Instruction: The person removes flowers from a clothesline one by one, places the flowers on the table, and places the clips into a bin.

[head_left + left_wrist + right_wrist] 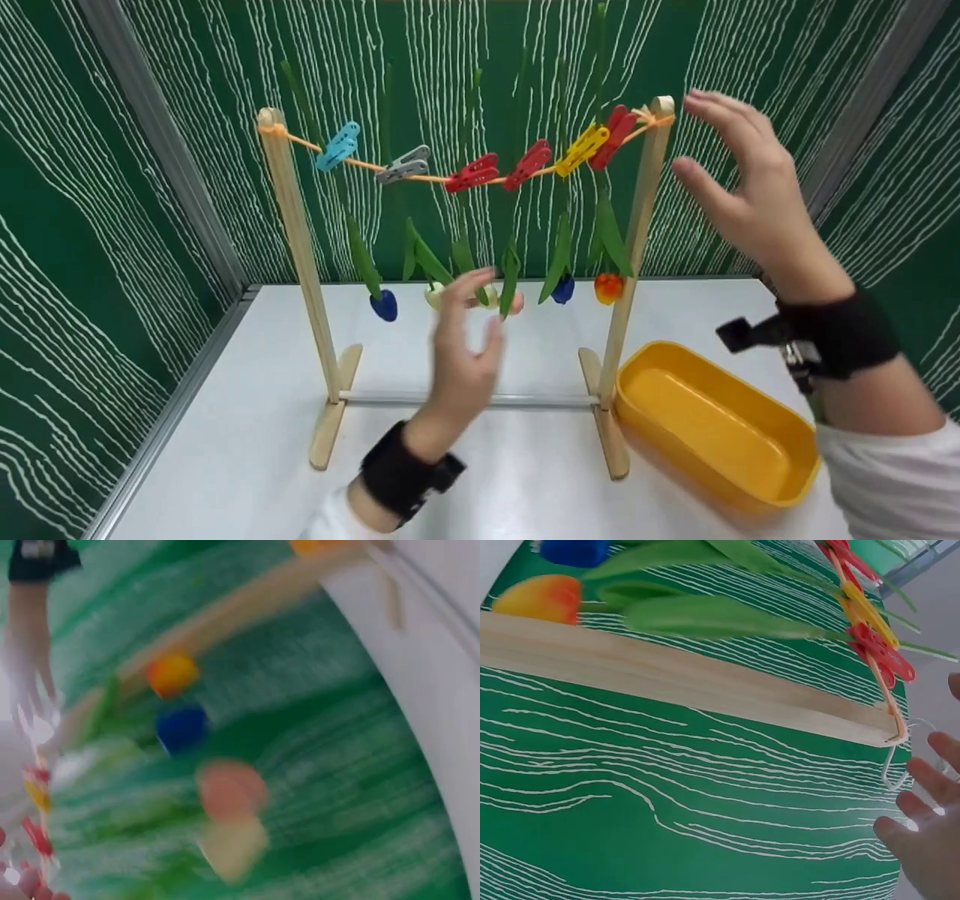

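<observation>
Several artificial tulips hang heads down from an orange cord point(367, 165), each stem at a clothespin: light blue point(338, 146), grey point(403, 165), red point(472, 172), yellow point(582, 150). Their heads include a dark blue tulip point(384, 305) at the left and an orange-red tulip point(608, 287) at the right. My left hand point(466, 360), fingers apart and holding nothing, is in front of the middle tulips and partly hides them. Beside the top of the right wooden post point(646, 187) my right hand point(757, 180) is raised, thumb and fingers spread, nothing in its grasp.
A yellow tub point(712, 420) stands on the white table point(247, 420), right of the wooden stand. The left post point(300, 255) and a low crossbar point(472, 400) complete the frame. Green walls point(195, 52) with white wavy lines enclose the back and sides.
</observation>
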Motion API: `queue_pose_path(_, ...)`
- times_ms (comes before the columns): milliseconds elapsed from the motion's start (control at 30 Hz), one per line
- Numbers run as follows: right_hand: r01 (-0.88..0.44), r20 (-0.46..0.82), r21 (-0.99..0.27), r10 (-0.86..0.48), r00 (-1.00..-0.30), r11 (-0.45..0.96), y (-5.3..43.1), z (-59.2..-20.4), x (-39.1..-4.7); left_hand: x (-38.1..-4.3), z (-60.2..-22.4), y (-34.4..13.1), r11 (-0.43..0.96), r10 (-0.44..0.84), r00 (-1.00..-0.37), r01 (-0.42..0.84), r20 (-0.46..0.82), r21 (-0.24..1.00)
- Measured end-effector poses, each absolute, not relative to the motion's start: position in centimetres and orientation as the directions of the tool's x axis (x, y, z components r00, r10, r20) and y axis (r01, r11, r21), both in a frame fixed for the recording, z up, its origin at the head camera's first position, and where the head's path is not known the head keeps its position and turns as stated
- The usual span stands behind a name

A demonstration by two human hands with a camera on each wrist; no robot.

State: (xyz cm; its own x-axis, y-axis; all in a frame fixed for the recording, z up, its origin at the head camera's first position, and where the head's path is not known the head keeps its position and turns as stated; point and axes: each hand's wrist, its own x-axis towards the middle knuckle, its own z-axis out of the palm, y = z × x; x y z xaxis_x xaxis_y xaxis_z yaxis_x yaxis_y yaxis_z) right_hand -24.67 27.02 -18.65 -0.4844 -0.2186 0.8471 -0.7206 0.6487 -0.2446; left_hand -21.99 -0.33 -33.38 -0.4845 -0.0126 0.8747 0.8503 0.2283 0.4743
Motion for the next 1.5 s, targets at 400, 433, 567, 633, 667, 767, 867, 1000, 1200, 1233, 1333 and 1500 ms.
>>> queue_pose_path(400,-0.641,0.581,-0.197,-0.438,-0.686,0.742,24.3,-13.4,-26.8,-24.9,-27.1,9.0,0.081,0.272,-0.831,0.522,0.485,0.849)
queue_pose_path(433,-0.633,0.563,-0.212,-0.436,-0.702,0.745,24.2,-13.3,-26.9,-25.2,-26.8,9.4,0.078,0.255,-0.841,0.510,0.477,0.857)
queue_pose_path(567,-0.630,0.557,-0.263,-0.419,-0.717,0.731,24.3,-13.2,-27.1,-26.6,-26.3,10.8,0.027,0.161,-0.812,0.572,0.561,0.820)
queue_pose_path(633,-0.639,0.569,-0.289,-0.409,-0.713,0.713,24.5,-13.2,-27.2,-27.1,-26.1,11.3,0.010,0.110,-0.785,0.614,0.609,0.789)
queue_pose_path(667,-0.646,0.577,-0.299,-0.406,-0.709,0.702,24.5,-13.2,-27.3,-27.3,-26.0,11.5,0.010,0.087,-0.774,0.630,0.627,0.777)
queue_pose_path(767,-0.667,0.598,-0.324,-0.401,-0.694,0.671,24.6,-13.4,-27.6,-27.7,-25.9,12.0,0.003,0.037,-0.759,0.651,0.650,0.759)
queue_pose_path(867,-0.685,0.618,-0.330,-0.399,-0.677,0.650,24.6,-13.5,-27.8,-27.9,-26.0,12.2,-0.023,0.024,-0.759,0.650,0.651,0.759)
queue_pose_path(1000,-0.704,0.646,-0.315,-0.399,-0.651,0.637,24.6,-13.6,-27.9,-28.1,-26.1,12.3,-0.037,0.026,-0.758,0.651,0.652,0.758)
queue_pose_path(1200,-0.699,0.683,-0.312,-0.360,-0.636,0.643,24.5,-13.6,-28.0,-28.0,-26.4,12.1,-0.081,0.054,-0.762,0.641,0.645,0.763)
queue_pose_path(1233,-0.699,0.690,-0.313,-0.352,-0.633,0.643,24.4,-13.6,-28.1,-28.0,-26.6,12.0,-0.100,0.062,-0.765,0.634,0.641,0.767)
queue_pose_path(1333,-0.708,0.712,-0.318,-0.335,-0.617,0.630,24.4,-13.6,-28.3,-27.8,-27.2,11.7,-0.129,0.089,-0.778,0.610,0.622,0.782)
queue_pose_path(1500,-0.716,0.742,-0.330,-0.300,-0.600,0.615,24.4,-13.2,-28.2,-26.8,-28.3,11.0,-0.129,0.146,-0.809,0.555,0.569,0.822)
